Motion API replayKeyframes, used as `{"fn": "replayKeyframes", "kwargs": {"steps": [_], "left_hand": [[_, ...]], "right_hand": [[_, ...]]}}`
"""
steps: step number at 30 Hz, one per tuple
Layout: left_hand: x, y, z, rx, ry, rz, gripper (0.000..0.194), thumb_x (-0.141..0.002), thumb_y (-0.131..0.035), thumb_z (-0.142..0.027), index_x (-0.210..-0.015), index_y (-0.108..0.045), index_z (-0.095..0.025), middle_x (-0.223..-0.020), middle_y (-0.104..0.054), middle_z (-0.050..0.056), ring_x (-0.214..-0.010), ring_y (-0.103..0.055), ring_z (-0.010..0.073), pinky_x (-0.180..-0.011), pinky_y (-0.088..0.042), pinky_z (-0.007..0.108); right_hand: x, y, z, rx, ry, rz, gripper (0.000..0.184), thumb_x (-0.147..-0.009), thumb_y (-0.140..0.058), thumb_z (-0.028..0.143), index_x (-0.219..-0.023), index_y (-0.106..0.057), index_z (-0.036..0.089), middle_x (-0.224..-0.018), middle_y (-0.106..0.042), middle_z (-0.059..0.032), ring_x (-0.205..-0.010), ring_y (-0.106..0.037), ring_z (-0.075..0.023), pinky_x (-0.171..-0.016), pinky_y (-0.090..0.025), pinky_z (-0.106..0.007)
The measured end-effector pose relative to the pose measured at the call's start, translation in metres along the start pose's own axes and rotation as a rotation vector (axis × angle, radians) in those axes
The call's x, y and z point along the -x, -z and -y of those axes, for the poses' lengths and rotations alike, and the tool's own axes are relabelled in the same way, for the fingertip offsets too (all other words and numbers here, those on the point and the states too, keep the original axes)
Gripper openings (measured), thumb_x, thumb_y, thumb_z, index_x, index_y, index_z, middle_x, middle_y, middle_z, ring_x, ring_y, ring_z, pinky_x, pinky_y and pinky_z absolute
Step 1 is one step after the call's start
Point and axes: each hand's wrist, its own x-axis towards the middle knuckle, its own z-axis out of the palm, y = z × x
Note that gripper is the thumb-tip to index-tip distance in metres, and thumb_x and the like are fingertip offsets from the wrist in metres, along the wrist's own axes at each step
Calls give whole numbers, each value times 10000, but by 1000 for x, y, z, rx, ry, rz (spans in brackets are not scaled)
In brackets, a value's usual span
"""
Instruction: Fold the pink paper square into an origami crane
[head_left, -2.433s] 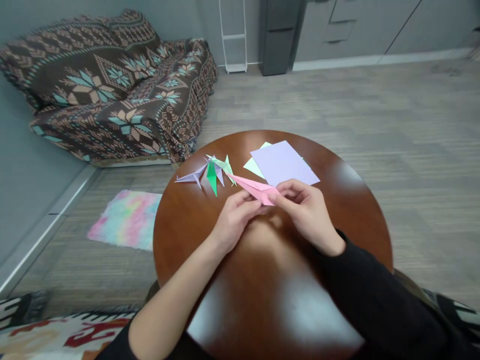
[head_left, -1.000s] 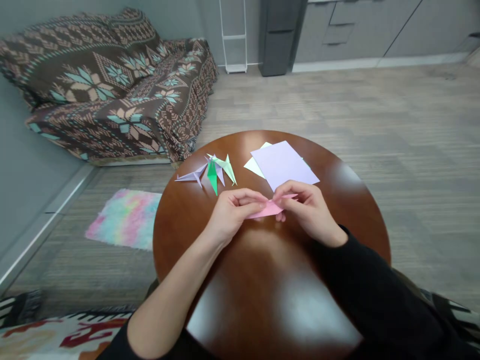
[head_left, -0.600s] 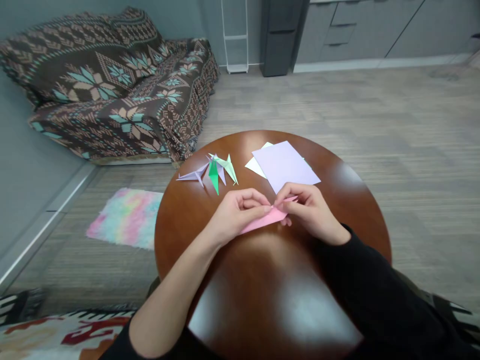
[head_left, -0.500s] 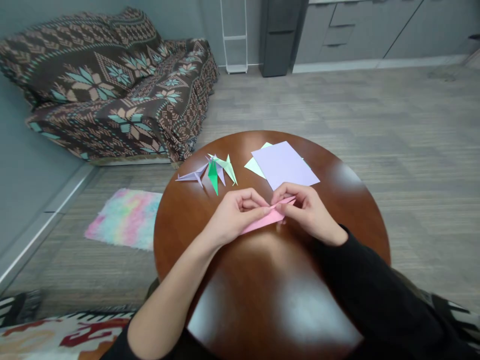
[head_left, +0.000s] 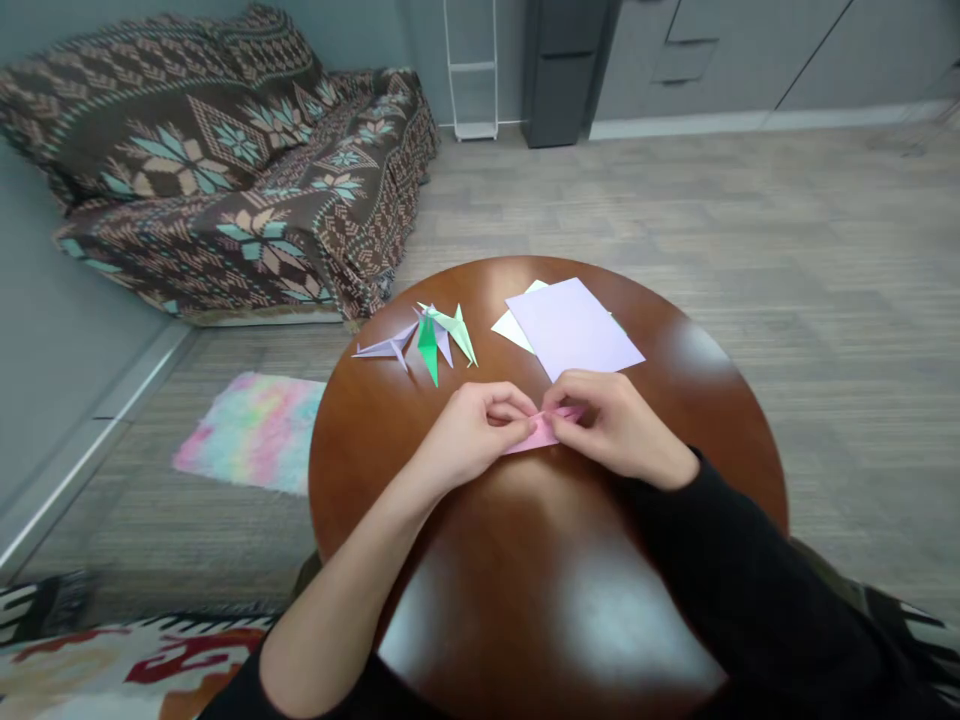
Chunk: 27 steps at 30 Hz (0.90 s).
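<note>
A folded piece of pink origami paper point(head_left: 541, 434) is held above the round table between both hands. My left hand point(head_left: 480, 428) pinches its left part between thumb and fingers. On the other side, my right hand point(head_left: 600, 418) grips the right part, its thumb pressed near the middle. Both sets of fingertips almost meet at the centre of the paper, and they cover much of its folds. Just beyond the right hand lies a sheet of lilac paper point(head_left: 576, 325).
Folded paper cranes in lilac, green and pale green point(head_left: 427, 345) stand at the table's far left. Under the lilac sheet, pale green paper point(head_left: 512, 328) sticks out. The round brown table point(head_left: 420, 610) is glossy. A covered sofa point(head_left: 247, 180) and a fluffy rug point(head_left: 251, 432) lie beyond.
The pink paper has turned in the hands, and less of it shows now. My right hand has closed in further over its right end. The view has shifted slightly.
</note>
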Motion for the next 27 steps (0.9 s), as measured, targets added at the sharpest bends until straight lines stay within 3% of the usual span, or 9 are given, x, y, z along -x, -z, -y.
{"fn": "replayKeyframes", "kwargs": {"steps": [5, 9, 14, 18, 22, 27], "left_hand": [[-2, -2, 3, 13, 66, -31, 172, -746, -768, -245, -873, -716, -142, -794, -804, 71, -705, -705, 181, -639, -446, 225], [-3, -4, 6, 26, 67, -37, 177, -733, -771, -241, -877, -711, -156, -815, -815, 74, -769, -741, 214, -686, -493, 251], [-4, -4, 6, 12, 33, -65, 145, -743, -741, -214, -867, -752, -140, -743, -785, 42, -664, -676, 154, -619, -424, 219], [-5, -3, 5, 204, 79, -108, 170, -728, -762, -222, -870, -785, -131, -700, -759, 21, -577, -598, 106, -567, -371, 205], [-7, -3, 6, 424, 97, -137, 217, -685, -855, -267, -845, -803, -130, -758, -785, 40, -654, -653, 125, -653, -469, 219], [-9, -2, 10, 518, 104, -105, 290, -651, -940, -334, -807, -796, -136, -769, -800, 53, -688, -694, 145, -688, -514, 237]], "right_hand": [[1, -4, -4, 56, 86, 62, 79, -888, -648, 103, -914, -693, 162, -867, -686, -61, -786, -613, -191, -718, -446, -304], [1, -7, -5, 80, 94, 74, 54, -915, -656, 135, -873, -677, 164, -824, -665, -57, -747, -598, -185, -685, -437, -297], [1, -9, -5, 138, 137, 27, 111, -939, -613, 116, -842, -633, 167, -814, -654, -64, -708, -584, -175, -647, -430, -290], [1, -7, -4, 191, 231, -25, 172, -969, -562, 101, -822, -617, 171, -856, -673, -91, -746, -603, -188, -681, -461, -308], [1, -4, -3, 99, 256, -59, 152, -965, -578, 96, -867, -664, 174, -939, -708, -104, -818, -656, -194, -736, -512, -312], [-1, -3, -2, -37, 246, -105, 143, -949, -623, 88, -903, -721, 182, -961, -729, -89, -830, -690, -183, -756, -546, -314]]}}
